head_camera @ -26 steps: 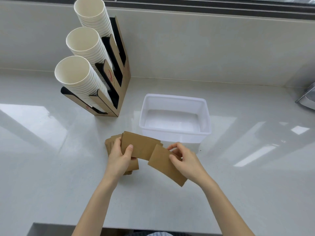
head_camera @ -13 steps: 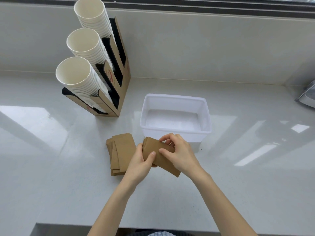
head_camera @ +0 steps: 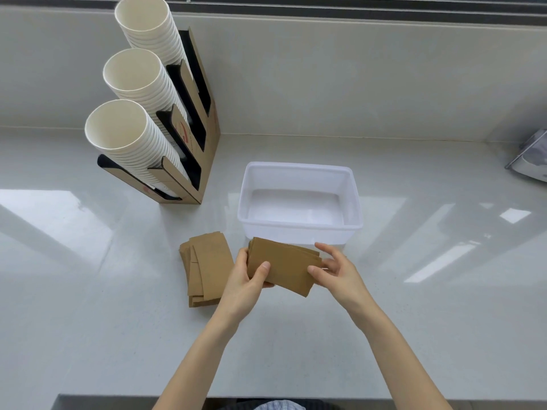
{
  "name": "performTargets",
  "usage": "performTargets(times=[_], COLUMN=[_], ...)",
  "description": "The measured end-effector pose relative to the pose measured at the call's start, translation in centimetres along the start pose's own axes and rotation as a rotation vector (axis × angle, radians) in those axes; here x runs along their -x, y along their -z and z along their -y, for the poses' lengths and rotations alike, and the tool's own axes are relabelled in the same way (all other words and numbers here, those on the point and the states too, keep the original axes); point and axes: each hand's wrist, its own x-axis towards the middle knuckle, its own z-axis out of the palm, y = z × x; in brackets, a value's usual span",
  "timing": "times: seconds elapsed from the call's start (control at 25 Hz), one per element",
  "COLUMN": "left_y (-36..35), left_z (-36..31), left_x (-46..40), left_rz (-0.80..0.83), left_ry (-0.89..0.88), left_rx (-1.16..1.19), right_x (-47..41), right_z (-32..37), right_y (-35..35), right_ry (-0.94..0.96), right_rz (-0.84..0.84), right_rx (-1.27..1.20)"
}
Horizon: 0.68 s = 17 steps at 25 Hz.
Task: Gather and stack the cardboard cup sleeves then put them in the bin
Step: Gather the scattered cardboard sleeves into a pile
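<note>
A small stack of flat brown cardboard cup sleeves (head_camera: 285, 266) is held above the counter, just in front of the white plastic bin (head_camera: 300, 170). My left hand (head_camera: 245, 284) grips the stack's left end, thumb on top. My right hand (head_camera: 339, 272) touches its right end with the fingers spread. A second pile of brown sleeves (head_camera: 207, 267) lies flat on the counter to the left of my left hand. The bin holds nothing.
A cardboard cup dispenser (head_camera: 195, 137) with three slanted stacks of white paper cups (head_camera: 127, 137) stands at the back left. A grey object (head_camera: 529, 158) sits at the far right edge. The glossy white counter (head_camera: 414, 321) ends in a front edge near my body.
The two sleeves held apart a second ago are now together as one stack. My left hand came off the counter pile and moved right; the right hand's fingers have loosened.
</note>
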Motion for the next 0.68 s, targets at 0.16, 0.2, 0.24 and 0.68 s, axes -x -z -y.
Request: performTargets(times=[0.16,0.2,0.24,0.68], left_y=[-1.2,-1.4,-1.7,-2.4], left_z=[1.5,1.9,2.2,5.0], left_x=[-0.8,-1.0,-1.2,-2.0], left_rz=[-0.010,-0.017,-0.021,-0.011], left_ry=[-0.033,-0.033,-0.038,-0.061], left_rx=[-0.199,-0.243,-0.281,-0.425], right_x=[-0.1,-0.1,-0.1,-0.4], right_z=[-1.1,-1.3,-1.4,-4.6], right_y=[0.7,0.9,1.1,1.2], right_ry=[0.148,0.179,0.206,0.269], right_rz=[-0.136,-0.155,-0.167,-0.183], right_rx=[0.092,0.125,0.158,0.418])
